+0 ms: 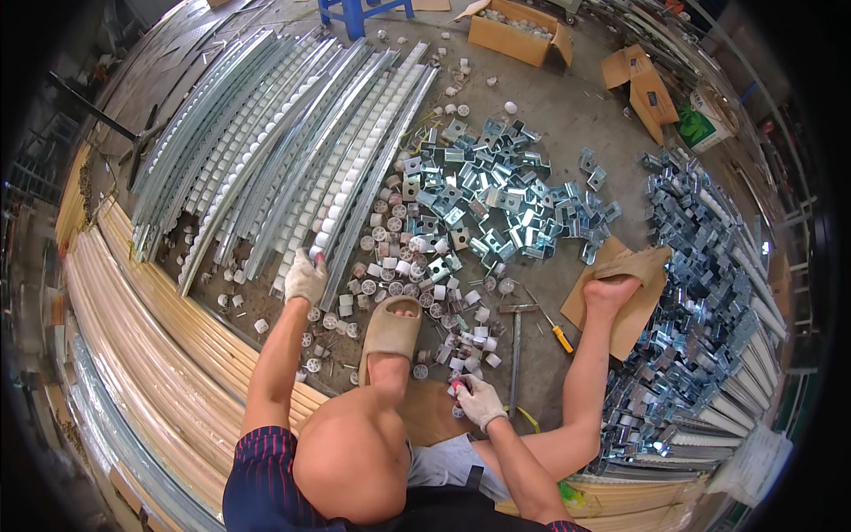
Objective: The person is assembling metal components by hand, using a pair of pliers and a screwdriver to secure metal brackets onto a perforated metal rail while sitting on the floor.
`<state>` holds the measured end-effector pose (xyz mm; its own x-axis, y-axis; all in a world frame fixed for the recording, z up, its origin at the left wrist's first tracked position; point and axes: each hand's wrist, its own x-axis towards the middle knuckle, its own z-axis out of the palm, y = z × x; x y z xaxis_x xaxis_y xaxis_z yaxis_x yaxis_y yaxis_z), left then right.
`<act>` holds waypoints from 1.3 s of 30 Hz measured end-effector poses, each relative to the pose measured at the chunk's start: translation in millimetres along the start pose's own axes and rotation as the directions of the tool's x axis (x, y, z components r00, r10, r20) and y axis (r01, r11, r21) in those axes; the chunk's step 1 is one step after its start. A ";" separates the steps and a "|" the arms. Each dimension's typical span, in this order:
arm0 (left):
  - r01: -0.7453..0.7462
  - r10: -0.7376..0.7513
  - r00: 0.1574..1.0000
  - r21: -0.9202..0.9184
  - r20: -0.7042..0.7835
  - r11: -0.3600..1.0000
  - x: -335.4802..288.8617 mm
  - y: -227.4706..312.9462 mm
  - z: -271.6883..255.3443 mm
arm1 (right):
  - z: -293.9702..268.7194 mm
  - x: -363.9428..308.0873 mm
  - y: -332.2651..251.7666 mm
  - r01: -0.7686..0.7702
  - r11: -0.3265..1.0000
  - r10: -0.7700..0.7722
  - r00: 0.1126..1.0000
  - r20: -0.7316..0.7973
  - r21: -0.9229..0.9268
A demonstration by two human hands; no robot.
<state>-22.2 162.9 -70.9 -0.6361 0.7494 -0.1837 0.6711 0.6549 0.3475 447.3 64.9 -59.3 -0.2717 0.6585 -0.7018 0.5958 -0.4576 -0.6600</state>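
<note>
The left grip (304, 277) had its fingers at a white roller (317, 252) by the near end of the metal rails (372, 133); the right grip (480, 402) was curled near loose rollers (390, 275). I couldn't tell whether either was clamped. Two bracket heaps (496, 195), past counting, lay mid-scene and right, with one hammer (519, 309) and one screwdriver (561, 338) nearer. Two brown boxes (505, 43), one printed carton (705, 137) showing green leaves, and one blue stool (355, 18) stood far off on the grey workshop floor (567, 111).
</note>
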 end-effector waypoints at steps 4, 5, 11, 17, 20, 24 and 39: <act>0.045 -0.044 0.999 -0.100 0.018 0.994 22.2 13.9 -53.9 | 1.5 -0.9 15.0 -0.057 0.992 0.058 0.998 -0.009 0.114; 0.070 -0.059 0.993 -0.110 0.103 0.991 19.7 31.7 -69.1 | 0.0 -1.6 16.3 -0.082 0.986 0.084 0.996 -0.010 0.148; -0.038 0.032 0.989 0.042 0.146 0.998 1.5 57.6 -115.9 | -11.0 -4.5 -19.2 -0.036 0.991 0.043 0.998 -0.054 0.127; -0.095 0.102 0.995 -0.205 0.023 0.974 -133.3 -31.3 -109.9 | -17.2 10.4 -13.4 -0.001 0.881 0.041 0.996 -0.073 0.473; -0.130 0.131 0.990 -0.032 0.042 0.991 -215.2 -113.9 -108.8 | -16.8 47.2 -52.3 0.127 0.660 -0.104 0.992 -0.078 0.740; 0.171 -0.168 0.972 -0.007 0.162 0.985 -302.3 -181.4 -118.4 | -33.1 104.0 -144.9 0.343 0.239 -0.356 0.901 -0.247 0.908; 0.105 -0.147 0.942 0.150 0.301 0.983 -260.3 -114.1 -195.2 | 78.0 106.0 -107.4 0.046 0.766 -0.005 0.998 -0.066 0.642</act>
<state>-7.5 -126.0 116.8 -0.5835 0.6396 -0.5004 0.6499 0.7373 0.1845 295.6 137.2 -83.7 -0.2236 0.6989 -0.6794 -0.0412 -0.7032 -0.7098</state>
